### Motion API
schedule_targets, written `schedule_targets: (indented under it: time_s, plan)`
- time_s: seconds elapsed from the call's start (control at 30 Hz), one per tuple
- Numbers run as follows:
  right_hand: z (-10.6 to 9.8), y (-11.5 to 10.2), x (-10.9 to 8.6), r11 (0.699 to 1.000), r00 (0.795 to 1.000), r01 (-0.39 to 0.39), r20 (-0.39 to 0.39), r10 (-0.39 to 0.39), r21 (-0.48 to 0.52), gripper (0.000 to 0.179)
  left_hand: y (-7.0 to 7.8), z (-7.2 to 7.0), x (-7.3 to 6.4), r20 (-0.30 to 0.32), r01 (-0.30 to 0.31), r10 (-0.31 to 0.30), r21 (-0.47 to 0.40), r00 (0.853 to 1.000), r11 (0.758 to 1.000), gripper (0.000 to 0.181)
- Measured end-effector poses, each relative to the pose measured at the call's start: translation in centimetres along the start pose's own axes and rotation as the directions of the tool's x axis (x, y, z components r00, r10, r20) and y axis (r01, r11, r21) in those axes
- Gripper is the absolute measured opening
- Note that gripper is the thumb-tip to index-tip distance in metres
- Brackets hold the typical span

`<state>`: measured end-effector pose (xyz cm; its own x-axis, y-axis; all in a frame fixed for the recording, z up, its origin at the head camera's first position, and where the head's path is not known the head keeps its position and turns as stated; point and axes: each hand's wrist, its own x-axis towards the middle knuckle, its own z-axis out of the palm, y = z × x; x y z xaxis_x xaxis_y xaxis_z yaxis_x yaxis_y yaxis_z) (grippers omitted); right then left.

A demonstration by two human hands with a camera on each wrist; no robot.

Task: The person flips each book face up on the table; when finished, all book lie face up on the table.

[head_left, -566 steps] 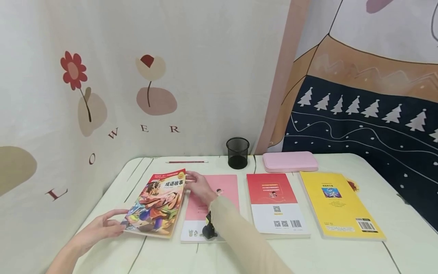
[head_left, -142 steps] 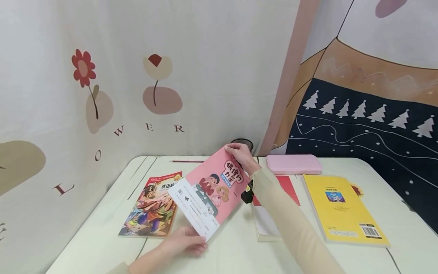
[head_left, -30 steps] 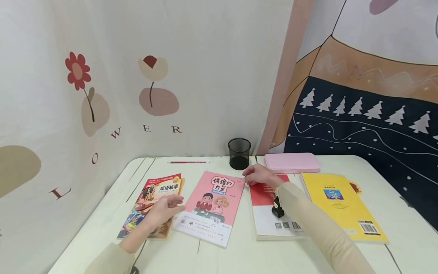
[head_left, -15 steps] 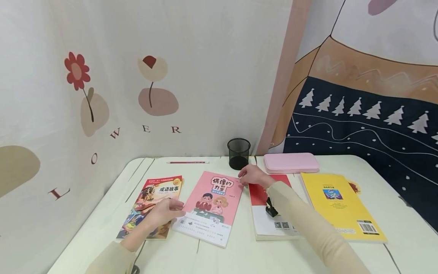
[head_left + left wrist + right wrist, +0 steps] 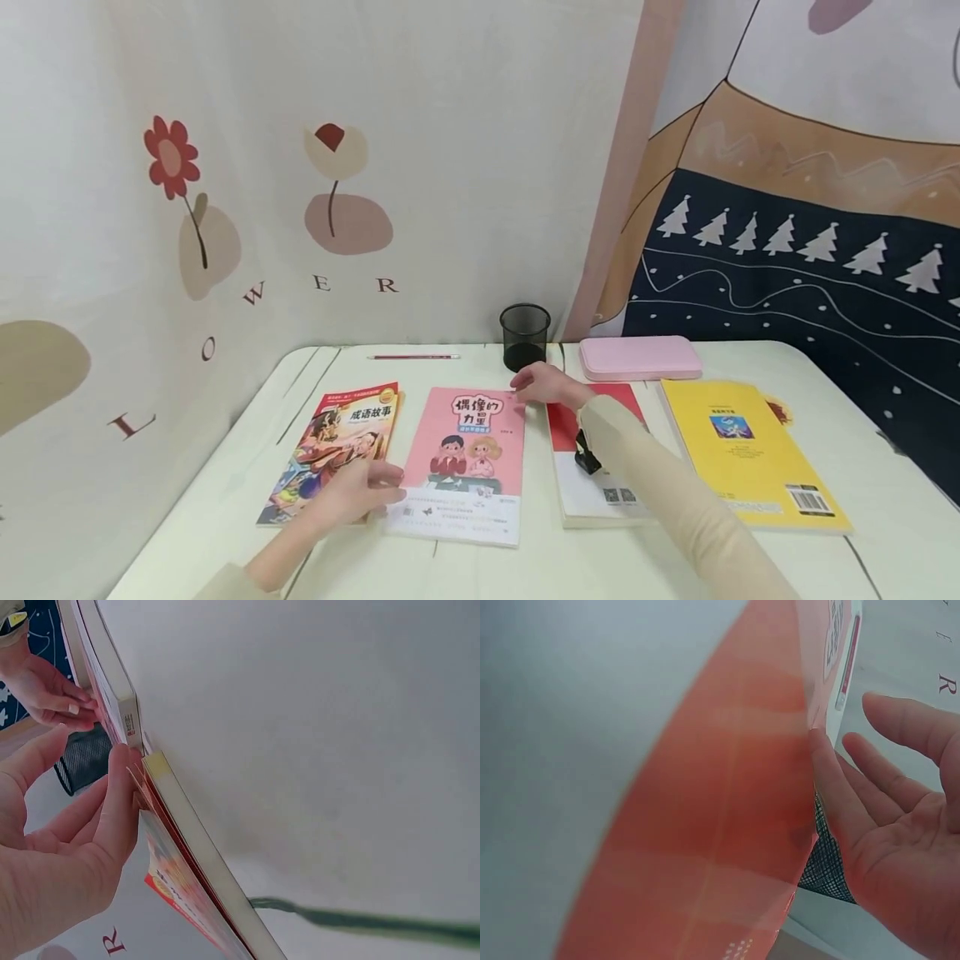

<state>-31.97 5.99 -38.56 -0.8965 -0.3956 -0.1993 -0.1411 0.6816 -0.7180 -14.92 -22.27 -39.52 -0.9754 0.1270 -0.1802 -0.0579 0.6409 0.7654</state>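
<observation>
A pink book (image 5: 480,408) with two cartoon children on its cover lies face up in the middle of the table. My left hand (image 5: 351,496) is at its lower left edge, the wrist passing over a colourful storybook (image 5: 345,442). My right hand (image 5: 551,386) touches the pink book's top right corner, its forearm crossing a red-and-white book (image 5: 566,492). In the left wrist view, the left hand (image 5: 71,847) has thumb and fingers apart beside the storybook (image 5: 199,855). The right wrist view has the right hand (image 5: 900,802) with fingers extended along the book edge, thumb spread away.
A yellow book (image 5: 750,458) lies at the right. Along the back are a pencil (image 5: 412,357), a black mesh pen holder (image 5: 524,333) and a pink pencil case (image 5: 640,358). A printed curtain (image 5: 450,167) hangs right behind the table (image 5: 442,575).
Earlier the storybook was set down at the left, and the pink book was lifted and turned front cover up. Within the last second both hands swivelled it squarer to the table.
</observation>
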Motion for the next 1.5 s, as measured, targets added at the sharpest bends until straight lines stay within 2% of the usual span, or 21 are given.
schedule_targets:
  time_s: [0.1, 0.2, 0.43, 0.57, 0.67, 0.83, 1.23, 1.5]
  plan:
    - [0.2, 0.2, 0.0, 1.0, 1.0, -0.006, -0.01, 0.006, 0.013, 0.031, 0.0, 0.1, -0.4, 0.023, 0.013, -0.013, -0.005, 1.0, 1.0, 0.04]
    - [0.1, 0.2, -0.1, 0.999, 0.999, -0.033, -0.032, 0.033, 0.004, 0.03, -0.1, 0.1, -0.8, 0.037, -0.009, 0.008, 0.009, 0.999, 1.0, 0.041]
    - [0.1, 0.2, -0.1, 0.993, 0.993, -0.116, -0.028, 0.116, -0.014, 0.026, -0.5, 0.2, -1.8, 0.062, -0.062, 0.053, 0.16, 0.997, 0.985, 0.043]
    - [0.2, 0.0, 0.0, 0.992, 0.993, -0.119, -0.015, 0.118, -0.03, 0.024, -0.6, 0.2, -2.4, 0.101, -0.058, 0.047, 0.114, 0.994, 0.992, 0.045]
    - [0.3, -0.2, 0.0, 0.992, 0.992, -0.125, -0.009, 0.125, -0.035, 0.023, -0.7, 0.3, -2.7, 0.128, -0.048, 0.046, 0.011, 0.991, 0.999, 0.048]
    - [0.5, -0.2, 0.1, 0.993, 0.993, -0.118, -0.017, 0.117, -0.03, 0.021, -0.9, 0.6, -2.8, 0.111, -0.05, 0.058, -0.073, 0.992, 0.996, 0.048]
    - [1.0, -0.3, 0.6, 0.99, 0.995, -0.101, -0.017, 0.099, -0.098, 0.019, -1.1, 1.0, -2.6, 0.084, -0.069, 0.065, 0.04, 0.994, 0.997, 0.043]
    - [1.0, -0.5, 0.8, 0.985, 0.996, -0.091, -0.023, 0.088, -0.147, 0.019, -1.0, 1.1, -2.6, 0.077, -0.092, 0.086, 0.075, 0.993, 0.993, 0.044]
